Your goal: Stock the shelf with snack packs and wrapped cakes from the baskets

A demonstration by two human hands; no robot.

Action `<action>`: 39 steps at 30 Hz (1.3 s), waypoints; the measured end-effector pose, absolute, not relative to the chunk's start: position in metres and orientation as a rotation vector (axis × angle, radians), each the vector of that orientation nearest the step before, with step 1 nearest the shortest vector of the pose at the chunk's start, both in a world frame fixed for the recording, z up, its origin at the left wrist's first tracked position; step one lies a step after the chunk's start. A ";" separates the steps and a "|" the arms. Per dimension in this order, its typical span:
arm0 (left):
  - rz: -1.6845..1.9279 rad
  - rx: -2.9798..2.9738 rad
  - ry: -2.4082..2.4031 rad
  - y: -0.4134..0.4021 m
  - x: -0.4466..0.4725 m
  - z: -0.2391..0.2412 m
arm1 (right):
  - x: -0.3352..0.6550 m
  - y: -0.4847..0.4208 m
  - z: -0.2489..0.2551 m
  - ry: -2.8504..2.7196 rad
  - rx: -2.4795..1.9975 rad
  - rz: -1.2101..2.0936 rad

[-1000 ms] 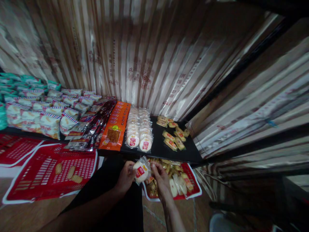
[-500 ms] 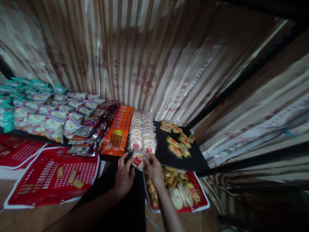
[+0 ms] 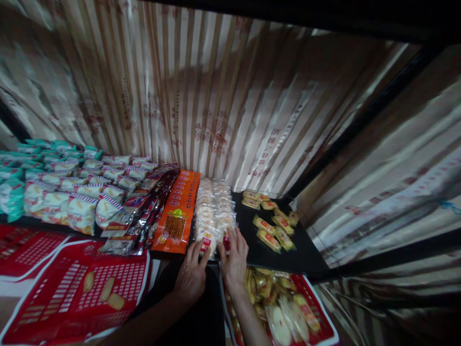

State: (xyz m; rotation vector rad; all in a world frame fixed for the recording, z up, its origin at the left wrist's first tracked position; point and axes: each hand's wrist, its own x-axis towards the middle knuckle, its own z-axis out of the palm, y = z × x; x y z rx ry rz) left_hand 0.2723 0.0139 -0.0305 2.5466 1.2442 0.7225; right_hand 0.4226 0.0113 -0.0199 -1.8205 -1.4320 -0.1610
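Two rows of clear-wrapped white rice crackers (image 3: 206,211) run front to back on the black shelf. At the front of the left row is a rice cracker packet (image 3: 206,242) with a red label. My left hand (image 3: 190,276) grips its left and lower edge between thumb and fingers. My right hand (image 3: 234,259) is closed around the front packet (image 3: 226,240) of the right row, thumb on its left side and fingers over its top and right. These fingers hide much of that packet.
Left of the crackers lie an orange snack bag (image 3: 176,214), dark red packets (image 3: 147,202), and white bags (image 3: 81,214). Yellow wrapped snacks (image 3: 268,239) lie on the shelf (image 3: 298,259) at right. Red baskets, one (image 3: 133,283) at left and one (image 3: 326,319) at right, sit below.
The loose rice cracker packet held between both hands has gone down at the front of the left row. My right hand has moved onto the right row's front packet. The view has tilted up.
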 end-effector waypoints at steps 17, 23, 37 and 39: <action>0.614 2.581 1.201 0.012 0.268 -0.034 | 0.460 0.005 -0.043 -1.533 -1.912 -0.087; 0.569 2.464 1.304 0.011 0.276 -0.028 | 0.459 0.007 -0.045 -1.491 -1.926 -0.116; 0.679 2.447 1.334 0.010 0.284 -0.038 | 0.461 0.008 -0.040 -1.544 -1.881 -0.137; 0.640 2.432 1.359 0.010 0.286 -0.032 | 0.460 0.008 -0.039 -1.544 -1.882 -0.156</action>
